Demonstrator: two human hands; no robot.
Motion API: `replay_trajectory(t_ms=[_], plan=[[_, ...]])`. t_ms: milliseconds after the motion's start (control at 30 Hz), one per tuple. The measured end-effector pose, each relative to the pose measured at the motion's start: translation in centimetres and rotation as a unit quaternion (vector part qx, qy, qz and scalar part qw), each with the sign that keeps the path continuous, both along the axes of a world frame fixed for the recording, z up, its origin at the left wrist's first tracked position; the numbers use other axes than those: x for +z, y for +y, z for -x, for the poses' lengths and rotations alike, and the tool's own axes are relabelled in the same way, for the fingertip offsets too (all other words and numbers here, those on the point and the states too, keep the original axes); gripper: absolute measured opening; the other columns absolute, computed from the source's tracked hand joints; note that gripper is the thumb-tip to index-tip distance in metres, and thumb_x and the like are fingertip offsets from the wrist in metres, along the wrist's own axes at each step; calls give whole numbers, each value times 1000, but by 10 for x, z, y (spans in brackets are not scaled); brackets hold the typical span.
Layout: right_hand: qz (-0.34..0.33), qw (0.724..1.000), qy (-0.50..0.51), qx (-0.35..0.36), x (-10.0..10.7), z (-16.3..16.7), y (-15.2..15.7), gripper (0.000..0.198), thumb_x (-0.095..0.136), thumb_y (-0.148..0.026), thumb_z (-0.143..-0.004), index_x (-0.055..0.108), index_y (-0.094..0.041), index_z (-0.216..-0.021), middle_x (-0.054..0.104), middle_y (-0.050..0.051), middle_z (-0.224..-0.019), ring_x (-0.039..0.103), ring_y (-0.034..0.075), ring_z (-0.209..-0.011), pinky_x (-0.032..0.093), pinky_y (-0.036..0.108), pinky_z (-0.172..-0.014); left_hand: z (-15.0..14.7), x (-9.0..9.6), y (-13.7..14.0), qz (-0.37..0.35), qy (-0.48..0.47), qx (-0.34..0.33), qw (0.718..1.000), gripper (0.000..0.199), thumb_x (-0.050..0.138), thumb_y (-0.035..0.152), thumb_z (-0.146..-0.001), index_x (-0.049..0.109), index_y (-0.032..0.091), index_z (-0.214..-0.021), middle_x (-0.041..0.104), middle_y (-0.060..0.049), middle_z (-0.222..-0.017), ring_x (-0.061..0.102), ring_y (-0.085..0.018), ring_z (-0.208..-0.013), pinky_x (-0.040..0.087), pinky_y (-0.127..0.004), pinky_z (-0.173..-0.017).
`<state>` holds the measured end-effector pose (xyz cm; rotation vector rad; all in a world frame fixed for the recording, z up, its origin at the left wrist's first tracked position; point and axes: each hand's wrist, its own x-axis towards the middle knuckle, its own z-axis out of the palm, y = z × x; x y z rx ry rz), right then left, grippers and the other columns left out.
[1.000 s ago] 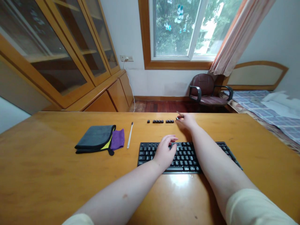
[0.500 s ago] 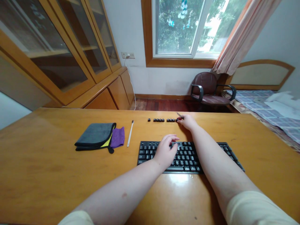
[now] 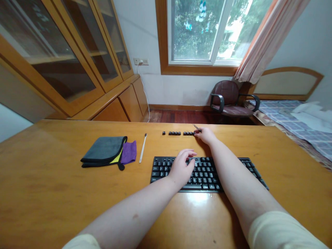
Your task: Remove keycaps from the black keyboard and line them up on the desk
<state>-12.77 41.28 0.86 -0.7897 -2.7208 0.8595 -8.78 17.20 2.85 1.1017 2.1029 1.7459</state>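
Note:
A black keyboard (image 3: 202, 178) lies on the wooden table, partly hidden under both forearms. Above its middle is my left hand (image 3: 181, 167), fingers loosely curved and thumb apart, with nothing in it. Beyond the keyboard, my right hand (image 3: 206, 135) grips a thin metal tool (image 3: 196, 128) that looks like tweezers, its tip pointing up and left. The fingertips of that hand are at the right end of a short row of black keycaps (image 3: 188, 133). Another row of keycaps (image 3: 174, 133) and a single keycap (image 3: 163, 133) stand farther left.
Left of the keyboard lie a white toothbrush (image 3: 143, 148), a purple cloth (image 3: 129, 152) and a folded grey cloth (image 3: 103, 150) with black edging. The table's far edge runs just behind the keycaps. Past it stand a brown armchair (image 3: 225, 95) and a glass-fronted cabinet (image 3: 98, 86).
The whole view has shifted very slightly. My right hand stays at the end of the keycap row with the tool, and my left hand keeps its place over the keyboard.

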Motion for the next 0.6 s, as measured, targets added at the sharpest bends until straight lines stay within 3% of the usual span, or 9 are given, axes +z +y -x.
replay_trajectory(t_ms=[467, 600], plan=[[26, 999, 24, -2, 3, -2, 0, 27, 66, -24, -70, 68, -14, -95, 70, 7, -86, 62, 16, -73, 45, 26, -69, 0, 3, 0, 5, 3, -8, 1000, 22, 50, 10, -78, 62, 19, -93, 60, -6, -107, 56, -17, -101, 46, -32, -87], [35, 977, 201, -58, 22, -12, 7, 29, 61, -39, -76, 69, -13, -88, 69, 8, -83, 61, 18, -77, 46, 29, -71, 0, 2, 0, 20, 26, -13, 999, 22, 49, 10, -78, 61, 19, -93, 61, -5, -105, 56, -17, -99, 46, -32, -88]])
